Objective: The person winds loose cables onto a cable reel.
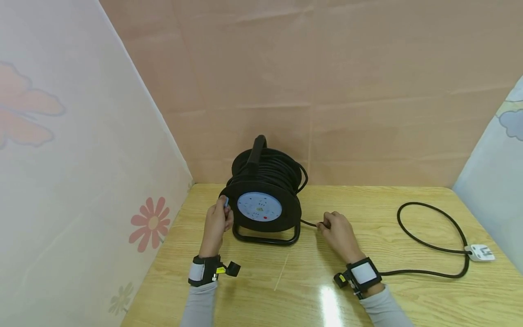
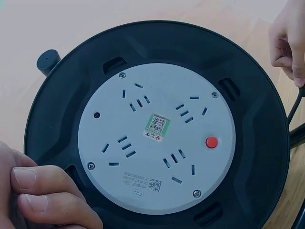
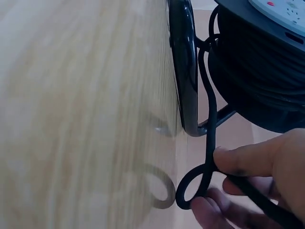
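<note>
A black cable reel (image 1: 291, 213) with a pale socket plate (image 2: 157, 183) and a red button (image 2: 211, 142) stands on the table. At the left edge of its front disc, my left hand (image 1: 218, 220) holds a small blue winding knob (image 1: 226, 201) with curled fingers. The left wrist view shows only these fingers (image 2: 52, 200), not the knob. Right of the reel, my right hand (image 1: 338, 232) pinches the black cable (image 3: 210, 114) between thumb and fingers. There the cable bends into a small loop (image 3: 180, 193) beside the fingertips.
The cable continues past my right wrist and curves over the right side of the table (image 1: 310, 290) to a white plug (image 1: 480, 252). Behind the reel is a brown covered wall (image 1: 347, 113). A flower-printed panel (image 1: 94, 181) borders the left side.
</note>
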### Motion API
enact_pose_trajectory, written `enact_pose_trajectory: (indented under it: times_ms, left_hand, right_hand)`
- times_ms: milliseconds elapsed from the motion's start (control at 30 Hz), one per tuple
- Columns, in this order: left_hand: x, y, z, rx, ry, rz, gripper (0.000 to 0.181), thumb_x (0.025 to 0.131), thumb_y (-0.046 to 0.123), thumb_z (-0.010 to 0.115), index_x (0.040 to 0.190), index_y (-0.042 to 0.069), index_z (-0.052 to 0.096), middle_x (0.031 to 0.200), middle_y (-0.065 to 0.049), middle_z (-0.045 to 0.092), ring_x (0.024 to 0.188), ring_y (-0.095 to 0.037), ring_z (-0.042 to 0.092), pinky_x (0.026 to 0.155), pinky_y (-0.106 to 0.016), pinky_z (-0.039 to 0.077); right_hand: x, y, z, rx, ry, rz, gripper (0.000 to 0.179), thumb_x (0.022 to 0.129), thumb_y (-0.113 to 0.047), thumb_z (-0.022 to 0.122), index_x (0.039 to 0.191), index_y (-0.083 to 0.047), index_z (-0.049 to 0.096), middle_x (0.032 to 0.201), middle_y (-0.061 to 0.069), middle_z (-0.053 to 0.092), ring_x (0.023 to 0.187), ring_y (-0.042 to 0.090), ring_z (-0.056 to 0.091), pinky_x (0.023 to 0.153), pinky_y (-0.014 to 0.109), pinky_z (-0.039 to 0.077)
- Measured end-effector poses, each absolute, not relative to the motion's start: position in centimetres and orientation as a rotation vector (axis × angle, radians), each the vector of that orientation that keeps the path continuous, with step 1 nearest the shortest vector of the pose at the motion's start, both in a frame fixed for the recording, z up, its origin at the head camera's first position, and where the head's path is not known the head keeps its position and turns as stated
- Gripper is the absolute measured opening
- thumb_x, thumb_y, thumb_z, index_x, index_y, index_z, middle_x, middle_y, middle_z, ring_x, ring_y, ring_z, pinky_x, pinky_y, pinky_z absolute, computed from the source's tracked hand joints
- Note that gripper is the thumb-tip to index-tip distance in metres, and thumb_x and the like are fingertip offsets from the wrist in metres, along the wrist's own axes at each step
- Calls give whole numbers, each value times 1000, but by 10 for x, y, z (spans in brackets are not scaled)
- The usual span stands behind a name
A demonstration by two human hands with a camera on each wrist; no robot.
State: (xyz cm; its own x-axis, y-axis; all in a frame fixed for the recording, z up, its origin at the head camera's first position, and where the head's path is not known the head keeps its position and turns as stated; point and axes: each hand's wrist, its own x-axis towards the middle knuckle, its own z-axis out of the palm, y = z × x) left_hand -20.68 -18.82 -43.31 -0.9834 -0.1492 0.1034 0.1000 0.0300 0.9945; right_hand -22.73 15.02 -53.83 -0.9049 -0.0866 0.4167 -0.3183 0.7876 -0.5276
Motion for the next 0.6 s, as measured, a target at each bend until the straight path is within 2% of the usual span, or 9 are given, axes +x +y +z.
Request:
enact_pose_trajectory:
  times_ms: [133,267,400,500,600]
  left_hand:
    - [-207,-188,-432,63,-2123,-2070,49,103,41,41,65,10,34,48,4,31,39,-9,27,39,-22,21]
    - [-207,-188,-431,69,-2125,-2065,50,103,41,41,65,10,34,48,4,31,39,-9,27,39,-21,21]
    - [-206,-187,-431,72,-2129,-2067,50,103,41,41,65,10,34,48,4,32,39,-10,27,39,-22,21]
    - [-207,-186,-429,68,-2129,-2072,50,103,42,41,66,9,35,48,4,32,39,-9,27,39,-22,21]
    - [-207,-185,-428,57,-2134,-2070,50,103,43,41,67,9,35,49,4,32,39,-9,27,39,-22,21]
  right_hand:
    - [-225,151,-534,238,-2663,871,25,83,-9,70,69,-9,49,71,6,51,58,18,45,47,30,37]
    - [-226,153,-532,238,-2690,873,12,86,-5,63,88,0,52,68,8,56,50,14,47,41,28,38]
    - [-228,155,-533,268,-2697,877,21,90,-6,62,104,8,59,77,14,63,55,15,51,45,28,42]
    - [-230,156,-534,256,-2701,909,22,92,-8,60,105,9,64,85,17,66,57,15,52,47,28,44]
    - [-231,157,-535,213,-2690,940,20,93,-7,57,103,10,64,85,19,66,54,14,51,44,27,42]
